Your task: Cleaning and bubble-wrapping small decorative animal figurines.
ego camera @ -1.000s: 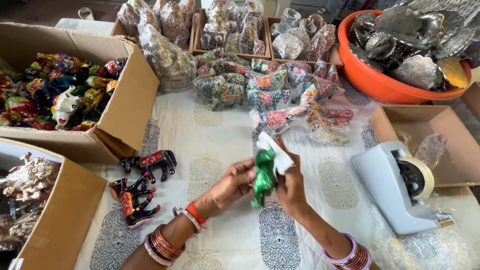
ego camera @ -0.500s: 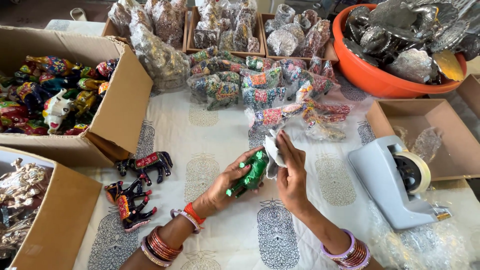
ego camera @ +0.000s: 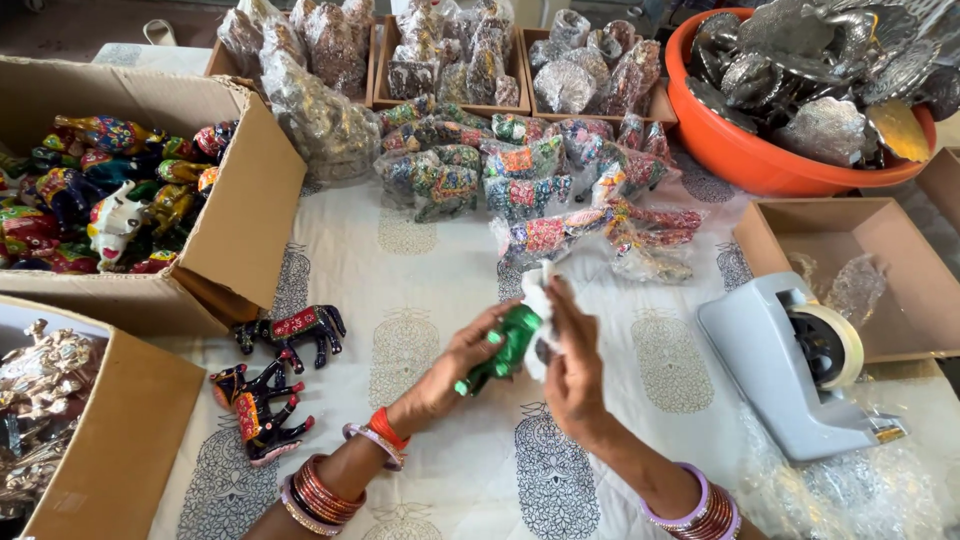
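Left hand (ego camera: 468,362): fingers closed around one green figurine (ego camera: 503,348), above the printed cloth (ego camera: 420,350).
Right hand (ego camera: 572,362): pinches a clear wrap (ego camera: 538,292) against the figurine's upper end.
Loose black figurines (ego camera: 275,365): three, left of the hands.
Tape dispenser (ego camera: 795,360): one, right.
Orange tub (ego camera: 760,150): one, far right.

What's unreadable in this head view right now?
- Green figurine: its shape, blurred and partly covered by the left hand and right hand.
- White wrap: its material, mostly behind the right hand.
- Lower-left cardboard box: contents cut off by the frame edge.
- Orange tub: top cropped.
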